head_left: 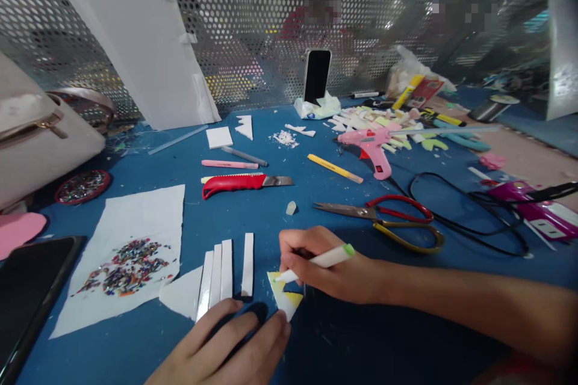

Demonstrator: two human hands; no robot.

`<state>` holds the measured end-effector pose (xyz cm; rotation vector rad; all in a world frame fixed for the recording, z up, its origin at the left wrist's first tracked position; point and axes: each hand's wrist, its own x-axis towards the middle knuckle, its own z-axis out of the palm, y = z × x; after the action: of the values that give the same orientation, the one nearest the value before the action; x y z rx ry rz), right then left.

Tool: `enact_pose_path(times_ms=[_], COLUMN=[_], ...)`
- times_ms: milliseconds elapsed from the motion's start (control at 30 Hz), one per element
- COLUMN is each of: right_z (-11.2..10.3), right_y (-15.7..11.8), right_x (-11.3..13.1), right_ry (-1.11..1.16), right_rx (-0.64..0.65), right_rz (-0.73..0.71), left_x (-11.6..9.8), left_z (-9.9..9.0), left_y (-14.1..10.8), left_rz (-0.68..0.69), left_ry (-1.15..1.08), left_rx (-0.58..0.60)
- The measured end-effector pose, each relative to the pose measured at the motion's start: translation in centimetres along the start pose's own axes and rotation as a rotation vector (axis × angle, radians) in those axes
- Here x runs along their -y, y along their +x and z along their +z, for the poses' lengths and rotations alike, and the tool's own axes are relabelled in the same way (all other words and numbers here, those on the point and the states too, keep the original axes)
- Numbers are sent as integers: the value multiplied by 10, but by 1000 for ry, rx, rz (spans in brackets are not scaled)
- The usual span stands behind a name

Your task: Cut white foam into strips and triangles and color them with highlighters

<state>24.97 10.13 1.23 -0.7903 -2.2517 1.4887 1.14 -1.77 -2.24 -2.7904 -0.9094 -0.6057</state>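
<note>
My right hand is closed round a white marker with a green end, its tip on a small notched white piece that has yellow-green colouring at its points. My left hand lies with fingers spread, a fingertip resting on the lower edge of that piece. Just beyond the left fingers, several white strips lie side by side, and one more strip sits slightly apart. A rounded white piece lies left of them.
Scissors, a red cutter, a yellow marker and a pink glue gun lie beyond my hands. Paper with coloured bits and a dark phone are at left. Black cables curl at right.
</note>
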Motion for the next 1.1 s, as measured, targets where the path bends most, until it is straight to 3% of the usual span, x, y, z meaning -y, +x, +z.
enact_pose_path(times_ms=[100,200,300,400,567,700,867,1000,1100], right_z=[0,1,1,1,1,0,1,1,1], right_y=[0,1,0,0,-1,0,0,-1,-1], right_x=[0,-1,-2,-2,-1,-1,-2,-4,-4], right_ry=[41,54,0,25,-10,15,-40,-8,7], right_rx=[81,20,-27,69,-28,91,-35,103,39], right_rz=[-8,-7,4,-8,-17,-27,5,-54,-35], left_x=[5,11,10,6,10,10,9,12,11], left_z=[-3,-9,-8,-6,-11,-11,-9,-12,-12], left_y=[3,5,6,7,8,7,6,7,8], left_rz=[61,153,107,33,135,100,112,114,117], left_ry=[39,88,72,44,104,86,84,89,89], left_rx=[55,152,104,36,120,91,116,124,117])
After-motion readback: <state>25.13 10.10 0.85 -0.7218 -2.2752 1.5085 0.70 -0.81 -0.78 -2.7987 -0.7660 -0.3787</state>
